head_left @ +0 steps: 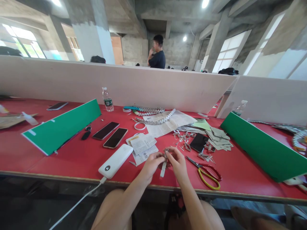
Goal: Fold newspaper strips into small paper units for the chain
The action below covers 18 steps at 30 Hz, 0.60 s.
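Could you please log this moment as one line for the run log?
left hand: pinching folded paper strip | right hand: pinching same strip | scissors: right of hands | power bank: left

Daylight is pouring in through the windows (22,41) on the far left and right, blowing them out to near white. Round ceiling lamps (205,3) are glaring overhead, adding to an evenly bright scene. The red table (72,156) is showing only soft, faint shadows beneath things, with a mild sheen along the green boards (61,126). Below the table edge everything is falling into darkness. The wide lens is bending the partition (120,83) and pillars outward at the edges. Focus is holding fairly sharp mid-frame; the person (157,52) standing far off is looking soft, face blurred.
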Available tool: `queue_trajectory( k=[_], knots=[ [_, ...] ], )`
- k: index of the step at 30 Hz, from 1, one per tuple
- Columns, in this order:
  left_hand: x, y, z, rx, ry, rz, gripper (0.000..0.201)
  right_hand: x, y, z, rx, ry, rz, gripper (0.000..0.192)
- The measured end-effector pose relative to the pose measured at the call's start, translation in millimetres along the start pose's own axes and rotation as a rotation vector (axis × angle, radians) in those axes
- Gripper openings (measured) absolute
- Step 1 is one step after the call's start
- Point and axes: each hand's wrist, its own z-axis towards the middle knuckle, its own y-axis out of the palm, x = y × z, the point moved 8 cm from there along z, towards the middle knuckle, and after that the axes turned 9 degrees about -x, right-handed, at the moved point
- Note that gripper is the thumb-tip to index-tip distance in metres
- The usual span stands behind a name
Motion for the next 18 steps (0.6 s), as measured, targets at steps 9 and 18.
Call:
queue_trajectory(
  k=[9, 18],
  knots=[
    [0.8, 3.9, 0.5, -0.028, 0.021, 0.154, 0.018, -5.8, -12.7, -1.8, 0.121, -0.052, -0.053, 0.019],
    [120.8, -211.6, -37.2, 1.062, 0.154, 0.977, 0.048, -24.6, -26.3, -13.6, 0.206, -0.198, -0.315, 0.016]
  ],
)
